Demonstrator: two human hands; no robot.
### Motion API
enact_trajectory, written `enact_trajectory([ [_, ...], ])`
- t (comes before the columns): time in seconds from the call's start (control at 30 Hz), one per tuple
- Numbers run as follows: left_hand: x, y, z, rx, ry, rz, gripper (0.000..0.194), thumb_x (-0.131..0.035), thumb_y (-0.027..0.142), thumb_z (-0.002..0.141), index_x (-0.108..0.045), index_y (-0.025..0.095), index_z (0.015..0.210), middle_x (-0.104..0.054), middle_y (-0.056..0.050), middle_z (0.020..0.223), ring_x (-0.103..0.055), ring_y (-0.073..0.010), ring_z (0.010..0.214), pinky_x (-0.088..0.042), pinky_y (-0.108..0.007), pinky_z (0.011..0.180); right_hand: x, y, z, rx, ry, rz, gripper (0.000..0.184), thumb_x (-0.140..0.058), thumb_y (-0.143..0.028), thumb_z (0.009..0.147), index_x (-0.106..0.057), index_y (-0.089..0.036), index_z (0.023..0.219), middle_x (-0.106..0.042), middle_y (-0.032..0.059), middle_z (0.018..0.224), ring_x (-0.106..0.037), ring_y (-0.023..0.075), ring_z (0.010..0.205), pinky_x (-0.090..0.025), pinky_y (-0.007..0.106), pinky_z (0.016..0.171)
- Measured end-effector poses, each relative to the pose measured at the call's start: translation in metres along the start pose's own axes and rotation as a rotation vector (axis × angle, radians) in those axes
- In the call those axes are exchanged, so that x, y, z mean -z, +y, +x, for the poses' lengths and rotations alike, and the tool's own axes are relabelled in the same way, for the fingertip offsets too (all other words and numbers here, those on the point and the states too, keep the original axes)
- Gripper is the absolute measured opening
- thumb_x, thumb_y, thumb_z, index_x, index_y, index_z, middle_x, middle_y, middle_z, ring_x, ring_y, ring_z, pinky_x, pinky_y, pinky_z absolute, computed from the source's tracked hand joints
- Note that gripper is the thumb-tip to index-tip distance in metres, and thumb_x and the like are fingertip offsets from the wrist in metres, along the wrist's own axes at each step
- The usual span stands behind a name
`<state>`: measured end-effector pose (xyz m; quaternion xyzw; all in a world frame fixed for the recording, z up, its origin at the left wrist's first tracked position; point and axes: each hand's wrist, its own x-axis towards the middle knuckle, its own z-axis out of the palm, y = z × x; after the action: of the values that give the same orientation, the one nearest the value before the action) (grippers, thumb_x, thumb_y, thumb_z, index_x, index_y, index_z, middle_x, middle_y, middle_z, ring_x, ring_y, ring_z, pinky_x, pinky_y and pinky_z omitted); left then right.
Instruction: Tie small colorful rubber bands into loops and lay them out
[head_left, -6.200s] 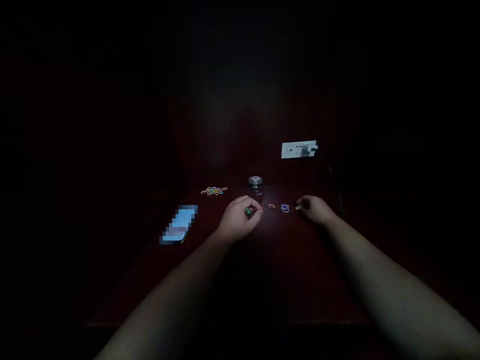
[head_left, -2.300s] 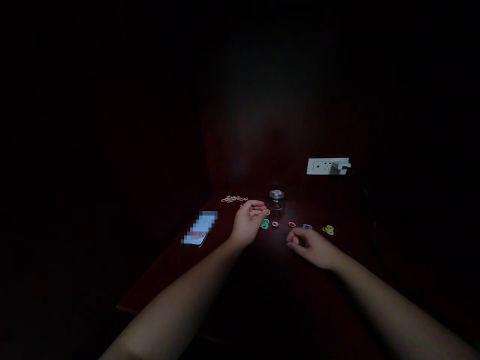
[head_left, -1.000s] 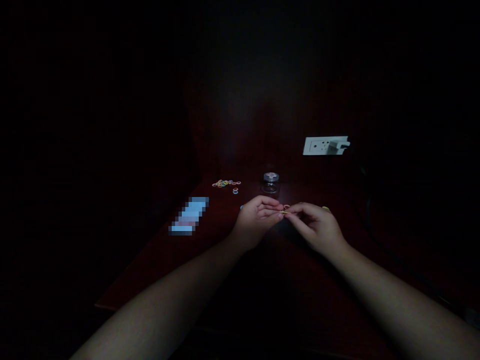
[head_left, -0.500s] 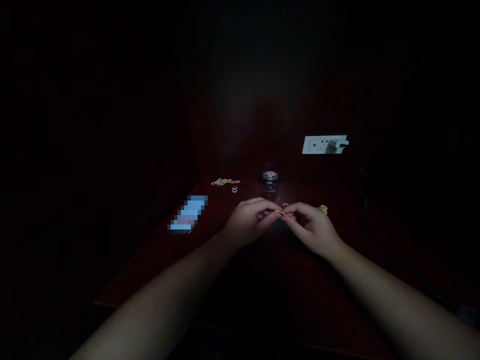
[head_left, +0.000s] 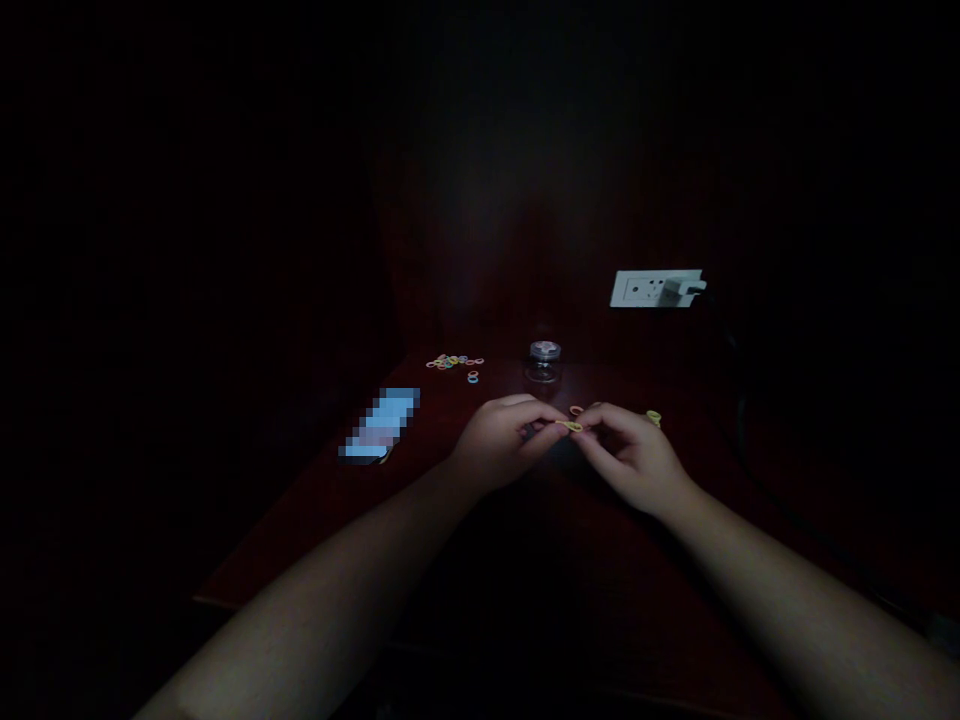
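Over the table's middle, my left hand point(head_left: 499, 438) pinches a small yellow hair tie point(head_left: 571, 427) between thumb and fingertips. My right hand point(head_left: 637, 452) has its thumb and finger closed at the other end of the same hair tie. A pinkish-orange hair tie point(head_left: 576, 410) lies just behind the fingertips. Beyond my right hand are yellow-green hair ties point(head_left: 654, 416), partly hidden by it. The inner fingers of both hands are in shadow.
A loose pile of colourful hair ties point(head_left: 450, 362) lies at the back left, near a clear lidded jar point(head_left: 544, 362). A phone with a lit, blurred screen point(head_left: 381, 425) lies on the dark red table point(head_left: 300, 520). A wall socket point(head_left: 654, 288) holds a plug and cable at right.
The fingertips have drawn slightly apart, and more of the yellow hair tie shows between them as a loop. The whole view has shifted a little.
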<state>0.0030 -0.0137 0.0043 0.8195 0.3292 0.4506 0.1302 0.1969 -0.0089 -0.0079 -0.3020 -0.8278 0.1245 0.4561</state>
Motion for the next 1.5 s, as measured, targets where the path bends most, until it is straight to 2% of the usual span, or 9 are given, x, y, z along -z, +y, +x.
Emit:
enact_trajectory([
  [0.2, -0.0004, -0.0013, 0.0003, -0.010, 0.001, 0.029, 0.019, -0.056, 0.030, 0.086, -0.071, 0.021, 0.093, -0.070, -0.005, 0.091, -0.063, -0.0142, 0.079, -0.048, -0.025, 0.069, -0.0003, 0.0002, -0.0006, -0.005, 0.039, -0.005, 0.007, -0.057, -0.023, 0.084, -0.060, -0.019, 0.089, -0.063, 0.0038, 0.077, -0.058, 0.0154, 0.067, -0.049, 0.027, 0.061],
  [0.63, 0.0001, -0.0022, -0.0009, -0.022, 0.022, 0.041, 0.016, -0.057, 0.026, 0.083, -0.069, 0.019, 0.091, -0.068, -0.005, 0.089, -0.060, -0.0131, 0.075, -0.048, -0.024, 0.067, 0.0000, 0.0014, -0.0011, 0.007, 0.004, -0.018, 0.009, -0.055, -0.024, 0.087, -0.061, -0.019, 0.084, -0.065, 0.0055, 0.081, -0.061, 0.0182, 0.075, -0.049, 0.030, 0.069],
  [0.87, -0.0001, -0.0043, -0.0009, -0.036, -0.013, 0.054, 0.017, -0.055, 0.028, 0.085, -0.070, 0.019, 0.089, -0.067, -0.005, 0.084, -0.059, -0.0136, 0.074, -0.046, -0.024, 0.065, -0.0012, 0.0019, -0.0010, -0.013, 0.047, 0.002, 0.010, -0.056, -0.023, 0.086, -0.061, -0.020, 0.094, -0.066, 0.0056, 0.084, -0.062, 0.0176, 0.074, -0.050, 0.029, 0.065],
  [1.03, 0.0000, -0.0042, -0.0013, -0.041, -0.013, 0.042, 0.019, -0.055, 0.029, 0.086, -0.070, 0.019, 0.088, -0.067, -0.005, 0.083, -0.059, -0.0139, 0.074, -0.045, -0.024, 0.065, -0.0001, 0.0013, -0.0008, 0.010, 0.037, 0.006, 0.009, -0.056, -0.025, 0.086, -0.063, -0.020, 0.087, -0.066, 0.0059, 0.082, -0.063, 0.0190, 0.077, -0.050, 0.031, 0.070],
  [1.17, 0.0003, -0.0030, -0.0019, -0.053, 0.015, 0.044, 0.018, -0.055, 0.027, 0.086, -0.070, 0.018, 0.087, -0.066, -0.005, 0.082, -0.059, -0.0139, 0.074, -0.045, -0.025, 0.066, -0.0001, 0.0024, -0.0009, -0.047, 0.041, 0.045, 0.012, -0.057, -0.028, 0.086, -0.064, -0.020, 0.082, -0.066, 0.0057, 0.081, -0.063, 0.0200, 0.080, -0.050, 0.031, 0.070],
  [1.33, 0.0008, -0.0020, -0.0021, -0.073, 0.074, 0.035, 0.016, -0.056, 0.026, 0.085, -0.070, 0.018, 0.083, -0.066, -0.005, 0.080, -0.059, -0.0144, 0.075, -0.045, -0.026, 0.070, -0.0005, 0.0021, 0.0011, -0.173, 0.068, 0.170, 0.016, -0.059, -0.031, 0.085, -0.062, -0.018, 0.075, -0.062, 0.0026, 0.068, -0.059, 0.0161, 0.065, -0.048, 0.028, 0.061],
  [1.5, -0.0003, -0.0023, -0.0019, -0.097, 0.081, 0.011, 0.013, -0.059, 0.024, 0.083, -0.070, 0.018, 0.083, -0.068, -0.005, 0.081, -0.061, -0.0138, 0.075, -0.047, -0.026, 0.070, -0.0035, 0.0009, 0.0007, -0.146, 0.048, 0.215, 0.014, -0.059, -0.030, 0.084, -0.062, -0.018, 0.078, -0.058, 0.0012, 0.067, -0.057, 0.0147, 0.063, -0.046, 0.027, 0.059],
])
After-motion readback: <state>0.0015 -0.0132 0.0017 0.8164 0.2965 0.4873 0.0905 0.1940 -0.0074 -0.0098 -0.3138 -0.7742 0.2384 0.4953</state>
